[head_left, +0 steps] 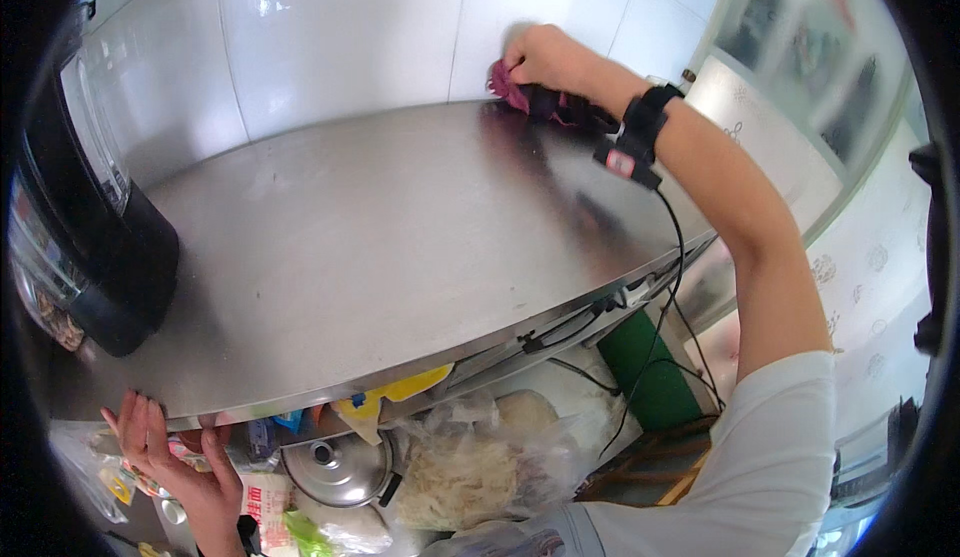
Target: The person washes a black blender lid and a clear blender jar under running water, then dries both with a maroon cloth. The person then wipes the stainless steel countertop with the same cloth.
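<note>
My right hand (544, 58) grips a bunched purple cloth (511, 91) at the back of a stainless steel worktop (375, 227), right where it meets the white tiled wall. Part of the cloth is hidden behind the hand and forearm. A black strap with a small box (637, 144) and a cable sits on my right wrist. At the lower left, my left hand (176, 459) rests against the worktop's front edge, fingertips on top and thumb below, holding no loose object.
A tall black appliance or container (112, 257) with clear panels stands on the worktop's left end. On the shelf beneath are a lidded metal pot (337, 467), a plastic bag of pale food (457, 474) and packages. Cables (577, 324) run under the front edge. A frosted-panel door (795, 84) is at right.
</note>
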A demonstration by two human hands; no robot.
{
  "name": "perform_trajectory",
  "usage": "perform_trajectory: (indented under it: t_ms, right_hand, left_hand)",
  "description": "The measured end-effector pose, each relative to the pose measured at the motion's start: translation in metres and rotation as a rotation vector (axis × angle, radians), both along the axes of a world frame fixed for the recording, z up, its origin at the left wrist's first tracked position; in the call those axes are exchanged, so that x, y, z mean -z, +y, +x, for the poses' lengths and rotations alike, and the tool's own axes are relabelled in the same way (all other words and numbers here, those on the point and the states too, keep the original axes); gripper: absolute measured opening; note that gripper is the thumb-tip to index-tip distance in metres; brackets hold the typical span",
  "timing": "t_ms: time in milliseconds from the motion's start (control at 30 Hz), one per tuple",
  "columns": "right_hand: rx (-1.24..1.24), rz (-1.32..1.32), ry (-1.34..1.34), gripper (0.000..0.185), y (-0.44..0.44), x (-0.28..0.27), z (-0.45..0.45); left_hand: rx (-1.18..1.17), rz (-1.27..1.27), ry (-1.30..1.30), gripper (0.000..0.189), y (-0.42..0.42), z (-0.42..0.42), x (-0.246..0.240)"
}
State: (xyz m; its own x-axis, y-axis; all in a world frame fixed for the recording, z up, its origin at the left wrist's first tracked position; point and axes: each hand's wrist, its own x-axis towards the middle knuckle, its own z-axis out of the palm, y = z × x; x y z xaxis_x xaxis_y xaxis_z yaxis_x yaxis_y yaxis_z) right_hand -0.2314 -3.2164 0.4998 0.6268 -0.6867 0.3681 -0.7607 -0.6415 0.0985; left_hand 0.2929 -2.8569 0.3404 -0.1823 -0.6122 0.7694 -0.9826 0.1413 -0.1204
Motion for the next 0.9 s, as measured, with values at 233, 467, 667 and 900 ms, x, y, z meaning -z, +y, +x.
perform_trajectory:
  t_ms: [233, 467, 667, 900]
  right_hand:
    - [0.444, -0.115, 0.194, 0.020, 0.021, -0.062, -0.012]
    - [-0.179, -0.135, 0.115, 0.014, 0.010, -0.036, 0.060]
    - [0.203, -0.171, -0.320, 0.019, 0.033, -0.072, 0.034]
    - [0.202, -0.141, -0.056, 0.014, 0.017, -0.028, 0.047]
  left_hand:
    - [0.032, 0.031, -0.024, 0.059, 0.000, 0.009, 0.001]
    - [0.030, 0.014, -0.032, 0.061, 0.002, 0.012, 0.001]
    - [0.055, 0.008, -0.019, 0.062, -0.001, 0.012, 0.003]
    - [0.060, 0.007, 0.011, 0.064, 0.000, 0.005, 0.001]
